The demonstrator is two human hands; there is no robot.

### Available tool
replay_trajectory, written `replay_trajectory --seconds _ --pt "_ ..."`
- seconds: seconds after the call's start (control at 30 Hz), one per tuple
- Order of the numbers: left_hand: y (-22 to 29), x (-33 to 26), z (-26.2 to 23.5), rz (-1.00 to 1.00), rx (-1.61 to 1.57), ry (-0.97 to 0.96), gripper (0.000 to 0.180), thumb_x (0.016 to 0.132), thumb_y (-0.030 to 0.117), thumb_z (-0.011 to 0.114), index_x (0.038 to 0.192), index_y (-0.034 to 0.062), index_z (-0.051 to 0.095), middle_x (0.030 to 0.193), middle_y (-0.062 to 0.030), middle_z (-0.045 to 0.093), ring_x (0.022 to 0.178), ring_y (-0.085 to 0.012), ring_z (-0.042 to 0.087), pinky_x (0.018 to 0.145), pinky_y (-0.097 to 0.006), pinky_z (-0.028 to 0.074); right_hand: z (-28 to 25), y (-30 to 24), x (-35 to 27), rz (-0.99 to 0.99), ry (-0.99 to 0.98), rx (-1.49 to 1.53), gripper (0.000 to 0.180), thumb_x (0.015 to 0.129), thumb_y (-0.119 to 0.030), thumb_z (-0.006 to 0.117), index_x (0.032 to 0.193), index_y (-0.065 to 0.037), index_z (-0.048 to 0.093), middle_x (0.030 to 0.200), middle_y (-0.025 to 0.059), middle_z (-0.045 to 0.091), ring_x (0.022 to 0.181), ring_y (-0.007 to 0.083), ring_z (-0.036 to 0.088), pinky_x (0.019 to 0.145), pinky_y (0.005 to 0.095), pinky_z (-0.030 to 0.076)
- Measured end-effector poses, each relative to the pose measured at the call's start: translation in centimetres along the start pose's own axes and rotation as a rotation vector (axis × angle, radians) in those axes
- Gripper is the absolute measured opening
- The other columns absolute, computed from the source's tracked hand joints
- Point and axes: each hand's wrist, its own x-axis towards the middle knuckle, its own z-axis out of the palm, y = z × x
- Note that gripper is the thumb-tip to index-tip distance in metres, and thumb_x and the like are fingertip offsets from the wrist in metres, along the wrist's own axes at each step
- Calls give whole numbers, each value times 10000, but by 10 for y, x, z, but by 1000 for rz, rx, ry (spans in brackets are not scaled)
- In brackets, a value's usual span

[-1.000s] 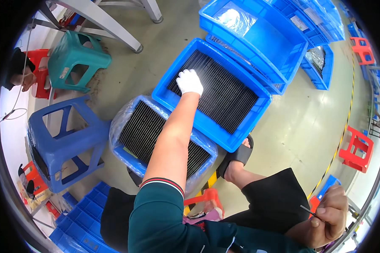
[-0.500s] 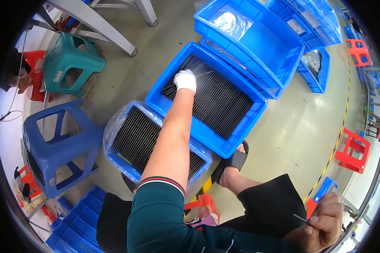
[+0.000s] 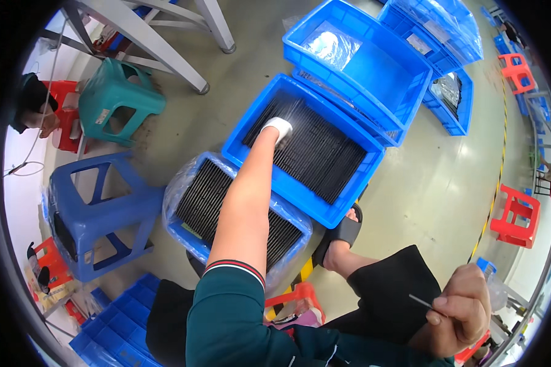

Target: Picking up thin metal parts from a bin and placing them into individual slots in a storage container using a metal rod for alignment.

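My left hand (image 3: 278, 129), in a white glove, reaches down into a blue plastic crate (image 3: 228, 150). It is at the rows of thin dark strips (image 3: 321, 156) packed in the crate. Its fingers point downward and are partly hidden and blurred, so their grip does not show. At the lower right, my bare right hand (image 3: 462, 312) is closed, with a thin grey rod (image 3: 420, 301) pinched between thumb and fingers, one end sticking out to the left. A second, plastic-lined crate (image 3: 183, 235) of similar dark strips lies under my left forearm.
Stacked blue crates (image 3: 379, 79) stand beyond the strip crate, one with clear plastic film in it. A blue stool (image 3: 98, 183) and a green stool (image 3: 119, 98) are at the left, with another person's hand (image 3: 49, 122) near them. Red stools (image 3: 514, 217) stand far right.
My left hand has shifted over the strips toward me and slightly right. My right hand has risen a little with the rod. The whole view has shifted slightly.
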Motion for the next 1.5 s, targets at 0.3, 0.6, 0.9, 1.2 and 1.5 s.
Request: replay_trajectory --seconds 0.3,0.6,0.9,1.2,1.5 --pt "-37 -153 90 639 -1695 -1158 228 814 -14 638 1025 55 587 1022 -129 572 1015 -342 575 917 -540 497 10 -17 1 -46 40 -34 195 629 61 716 802 1 649 734 106 583 637 239 556 562 320 433" --pt "-58 -354 78 945 -1603 -573 509 814 83 718 1284 92 522 1261 -158 543 1188 -394 523 1019 -578 420 47 -44 -1 -72 59 127 93 750 11 732 819 -18 676 755 50 615 682 141 585 604 258 456" --pt "-100 -428 62 1104 -1727 -467 385 854 35 640 1219 90 530 1262 -169 541 1197 -430 506 981 -605 435 96 -65 0 43 -71 388 108 827 -93 729 893 -12 705 811 16 653 744 75 588 689 220 466" --pt "-105 -486 69 982 -1826 -187 277 865 3 553 1137 55 539 1086 -144 575 1095 -373 550 1011 -588 425 118 -65 -2 190 -147 692 174 830 -145 727 914 6 709 805 17 669 748 71 586 711 216 464" --pt "-79 -517 59 917 -2009 48 267 995 217 464 1216 89 545 1281 -159 562 1238 -419 487 1026 -645 371 168 -62 -8 556 -142 1312 155 840 -184 744 950 -105 668 848 -38 654 782 68 575 709 244 448"
